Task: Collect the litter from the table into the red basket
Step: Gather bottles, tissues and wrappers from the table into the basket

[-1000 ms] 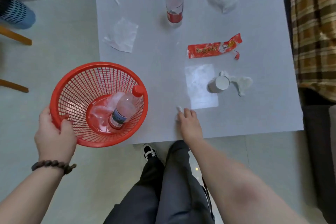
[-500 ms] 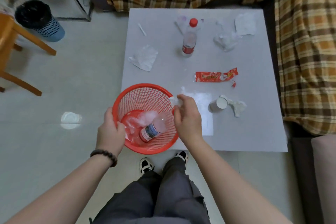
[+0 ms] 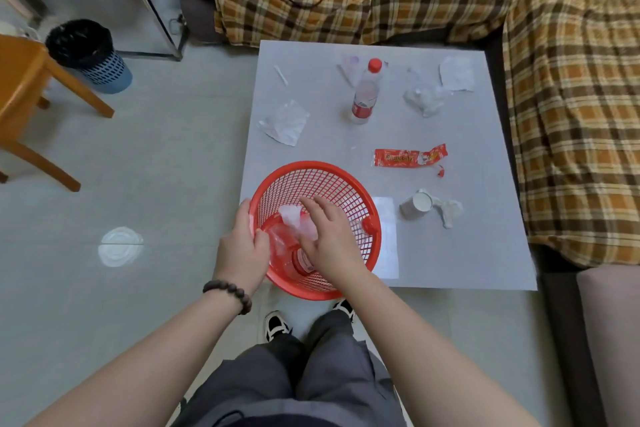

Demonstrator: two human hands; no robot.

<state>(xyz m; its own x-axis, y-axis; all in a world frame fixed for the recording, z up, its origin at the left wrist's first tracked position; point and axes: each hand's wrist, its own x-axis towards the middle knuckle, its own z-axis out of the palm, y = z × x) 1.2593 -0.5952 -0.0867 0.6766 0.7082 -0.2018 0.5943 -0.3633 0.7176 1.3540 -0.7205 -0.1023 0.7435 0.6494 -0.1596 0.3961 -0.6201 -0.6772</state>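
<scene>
Both hands are working at the red basket point(image 3: 349, 184), which is overhanging the desk point(image 3: 433, 253) near edge. Left hand point(image 3: 242, 250) is clamped on the rim; right hand point(image 3: 329, 236) is inside, fingers spread loose over a tissue point(image 3: 290, 213). Wrapper point(image 3: 408, 158), cup point(image 3: 415, 206) and bottle point(image 3: 365, 94) are sitting on the desk.

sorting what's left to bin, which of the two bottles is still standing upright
The red-capped bottle on the table, behind the red basket, stands upright. The other bottle lies tilted inside the basket, partly hidden under the right hand.
</scene>
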